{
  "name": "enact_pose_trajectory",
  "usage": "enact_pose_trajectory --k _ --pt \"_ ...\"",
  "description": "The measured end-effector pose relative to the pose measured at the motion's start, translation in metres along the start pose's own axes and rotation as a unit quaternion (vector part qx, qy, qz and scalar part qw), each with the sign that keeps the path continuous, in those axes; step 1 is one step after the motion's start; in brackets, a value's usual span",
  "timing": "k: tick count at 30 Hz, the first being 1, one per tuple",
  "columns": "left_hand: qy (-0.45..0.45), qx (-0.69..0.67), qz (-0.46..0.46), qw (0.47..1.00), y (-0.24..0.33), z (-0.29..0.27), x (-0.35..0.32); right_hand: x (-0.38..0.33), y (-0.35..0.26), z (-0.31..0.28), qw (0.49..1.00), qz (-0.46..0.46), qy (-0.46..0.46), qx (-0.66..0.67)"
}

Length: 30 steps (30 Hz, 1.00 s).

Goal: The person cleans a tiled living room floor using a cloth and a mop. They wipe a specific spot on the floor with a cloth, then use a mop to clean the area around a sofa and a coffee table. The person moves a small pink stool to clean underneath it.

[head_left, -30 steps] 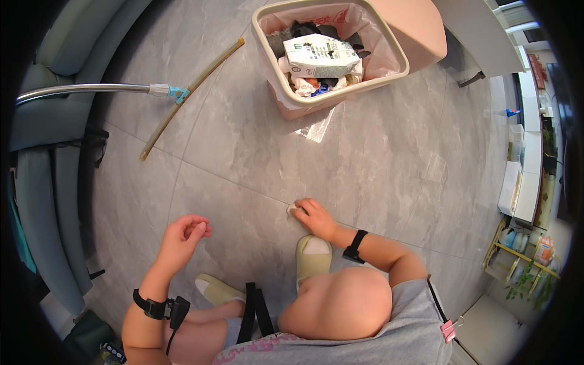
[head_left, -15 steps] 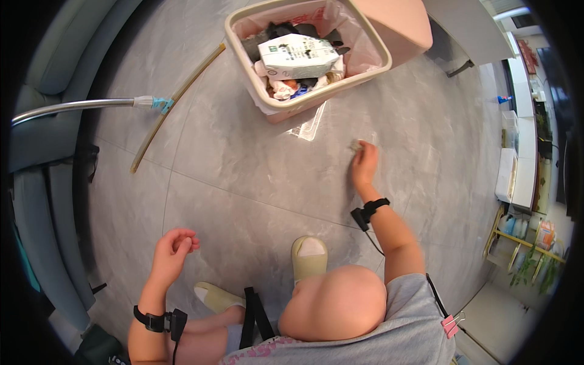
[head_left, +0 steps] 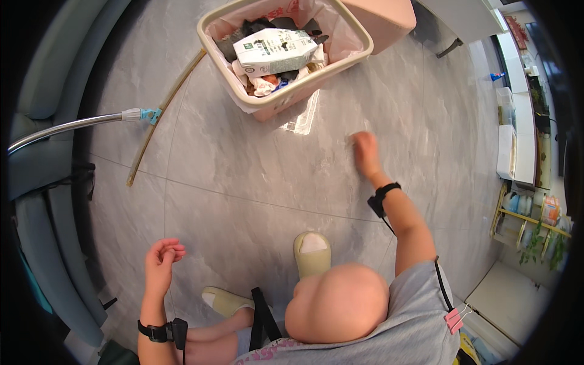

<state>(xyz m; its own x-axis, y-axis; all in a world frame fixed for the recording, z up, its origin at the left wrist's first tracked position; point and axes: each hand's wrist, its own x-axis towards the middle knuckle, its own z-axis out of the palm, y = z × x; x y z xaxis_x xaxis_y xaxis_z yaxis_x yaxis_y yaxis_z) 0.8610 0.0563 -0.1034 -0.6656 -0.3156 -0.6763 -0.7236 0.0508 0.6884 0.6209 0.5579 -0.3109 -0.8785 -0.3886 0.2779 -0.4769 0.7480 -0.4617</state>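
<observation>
Curled loosely and empty, the left hand (head_left: 162, 258) hovers near the left knee over smooth grey marbled tile. Farther off stands a pink rectangular waste bin (head_left: 349, 51), a clear plastic wrapper (head_left: 302, 117) flat beside it. At right, the blurred right hand (head_left: 365, 152) looks pinched; contents unclear.

White-and-green pouch (head_left: 277, 50) atop bin; clear wrapper (head_left: 302, 118) on floor.

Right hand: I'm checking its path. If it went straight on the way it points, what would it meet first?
Likely bare floor, then the pink bin or the box beside it. The right hand is blurred, so its height is unclear.
</observation>
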Motion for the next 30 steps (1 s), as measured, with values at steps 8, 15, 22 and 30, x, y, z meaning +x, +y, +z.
enact_pose_trajectory --k 8,15,22,30 --pt "0.002 -0.008 0.006 1.0 -0.001 -0.001 -0.002 -0.035 -0.025 -0.001 0.987 0.13 0.054 -0.073" --pt "-0.01 -0.007 0.023 1.0 0.001 0.003 -0.002 -0.044 -0.095 0.021 0.866 0.361 -0.127 0.32" --pt "0.002 -0.005 0.017 1.0 0.002 0.002 -0.013 -0.019 -0.126 0.002 0.495 0.472 -0.023 0.729" --pt "0.002 -0.002 0.029 1.0 0.003 0.008 -0.024 0.028 -0.138 -0.036 0.499 0.376 -0.001 0.781"
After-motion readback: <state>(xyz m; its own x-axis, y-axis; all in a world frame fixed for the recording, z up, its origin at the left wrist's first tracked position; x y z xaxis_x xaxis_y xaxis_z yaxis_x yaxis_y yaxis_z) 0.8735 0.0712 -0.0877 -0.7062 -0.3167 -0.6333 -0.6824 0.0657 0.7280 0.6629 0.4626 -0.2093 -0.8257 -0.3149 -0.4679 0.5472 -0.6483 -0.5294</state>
